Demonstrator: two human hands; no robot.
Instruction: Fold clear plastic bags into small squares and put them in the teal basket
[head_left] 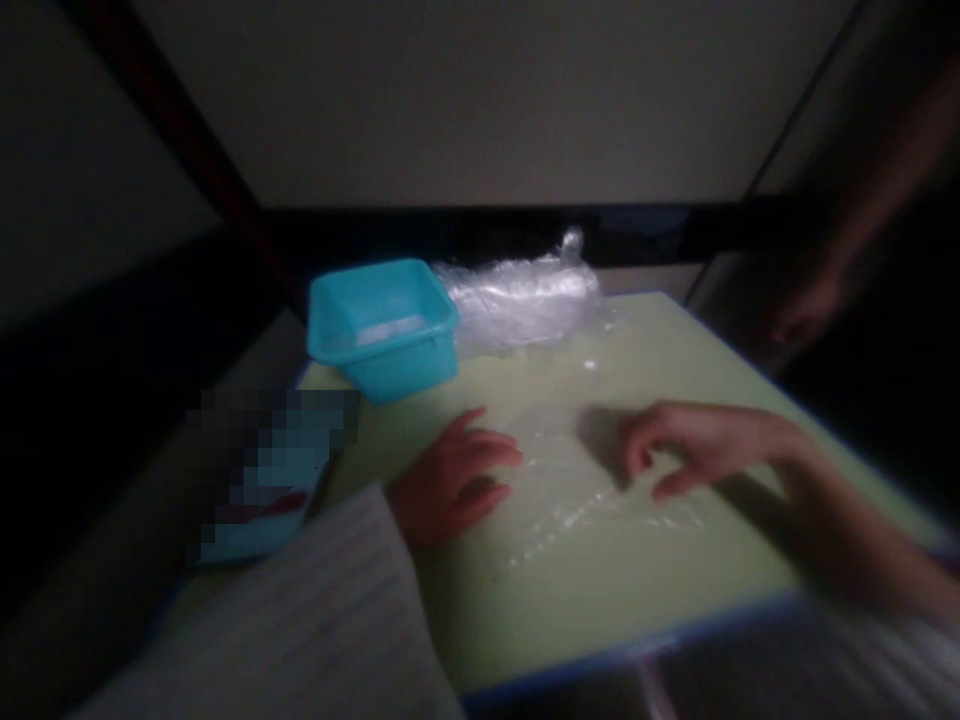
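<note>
A thin clear plastic bag or sheet (562,490) lies flat on the pale yellow tabletop (585,610) in front of me. My left hand (457,480) is at its left edge, fingers apart and bent a little, with nothing in them. Over the right part of the plastic hovers my right hand (697,445). Its fingers are curled downward, the thumb stands off from them, and I see nothing held there. A shadow falls on the table beside that hand. The picture is dark and blurred, so fine contact with the plastic is hard to make out.
A turquoise plastic basin (405,365) stands at the back left, with something pale inside. Next to it lies a heap of clear plastic (532,300). A partly pixelated, bluish flat object (277,500) is at the left edge. Another person's hand (810,305) hangs beyond the right edge.
</note>
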